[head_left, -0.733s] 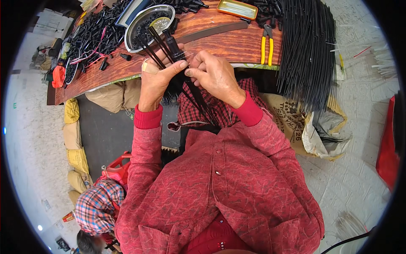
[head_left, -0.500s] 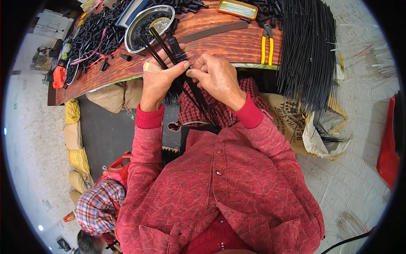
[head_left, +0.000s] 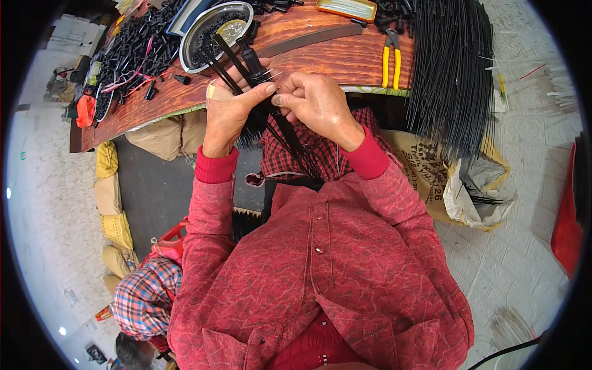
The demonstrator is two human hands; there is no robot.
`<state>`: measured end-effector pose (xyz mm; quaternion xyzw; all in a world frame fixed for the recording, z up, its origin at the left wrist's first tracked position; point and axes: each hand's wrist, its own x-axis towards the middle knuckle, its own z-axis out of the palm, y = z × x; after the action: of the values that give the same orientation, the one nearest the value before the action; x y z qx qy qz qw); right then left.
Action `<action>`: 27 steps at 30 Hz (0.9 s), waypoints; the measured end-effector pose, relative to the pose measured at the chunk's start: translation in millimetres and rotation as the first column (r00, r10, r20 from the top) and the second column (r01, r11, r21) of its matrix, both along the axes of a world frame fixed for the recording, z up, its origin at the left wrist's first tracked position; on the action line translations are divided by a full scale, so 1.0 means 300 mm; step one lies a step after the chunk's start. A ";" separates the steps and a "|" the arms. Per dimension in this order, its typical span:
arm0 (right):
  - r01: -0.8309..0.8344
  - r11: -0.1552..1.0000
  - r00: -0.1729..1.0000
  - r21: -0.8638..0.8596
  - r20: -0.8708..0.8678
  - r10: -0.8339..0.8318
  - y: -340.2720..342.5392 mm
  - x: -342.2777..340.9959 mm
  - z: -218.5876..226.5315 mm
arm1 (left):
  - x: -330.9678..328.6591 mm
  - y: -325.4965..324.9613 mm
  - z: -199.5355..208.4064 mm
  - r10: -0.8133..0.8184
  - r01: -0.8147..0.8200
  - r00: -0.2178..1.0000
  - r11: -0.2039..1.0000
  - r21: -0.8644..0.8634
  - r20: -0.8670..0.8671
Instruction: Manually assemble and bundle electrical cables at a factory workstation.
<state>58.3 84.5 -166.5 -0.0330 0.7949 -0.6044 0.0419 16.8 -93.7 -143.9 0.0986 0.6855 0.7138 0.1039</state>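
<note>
My left hand, with a pale plaster on it, is closed around several thin black rods and a black plastic fitting. The rods slant from above the fingers down toward my lap. Just to its right, my right hand pinches with thumb and forefinger near the lower part of the fitting. What sits between those fingertips is too small to tell. A fine, light, needle-like piece sticks out beside the fitting, between the two hands.
Beyond my hands stands a metal bowl of small black parts, beside a heap of black fittings. Yellow-handled pliers, an orange-rimmed tin and long black rods lie rightward. Another person's plaid sleeve shows lower left.
My right hand has shifted slightly, its fingers a little lower and apart from the needle-like piece. The left hand still holds the fitting and rods in nearly the same place.
</note>
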 end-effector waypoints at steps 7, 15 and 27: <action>0.104 0.991 0.979 0.089 -0.183 -0.086 -0.022 0.023 -0.007 | -0.021 -0.018 -0.008 -0.029 0.029 0.999 1.000 -0.006 -0.021; 0.133 0.988 0.962 0.074 -0.249 -0.111 -0.028 0.021 -0.012 | -0.043 -0.038 -0.028 -0.034 0.029 0.998 0.995 -0.092 -0.053; 0.080 0.992 0.977 0.102 -0.203 -0.057 -0.024 0.009 -0.008 | -0.028 -0.031 0.005 -0.099 0.095 0.994 0.992 -0.083 -0.045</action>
<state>61.1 77.3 -168.9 -0.0637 0.8278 -0.5544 -0.0572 8.4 -103.1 -142.3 0.1451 0.7105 0.6770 0.1255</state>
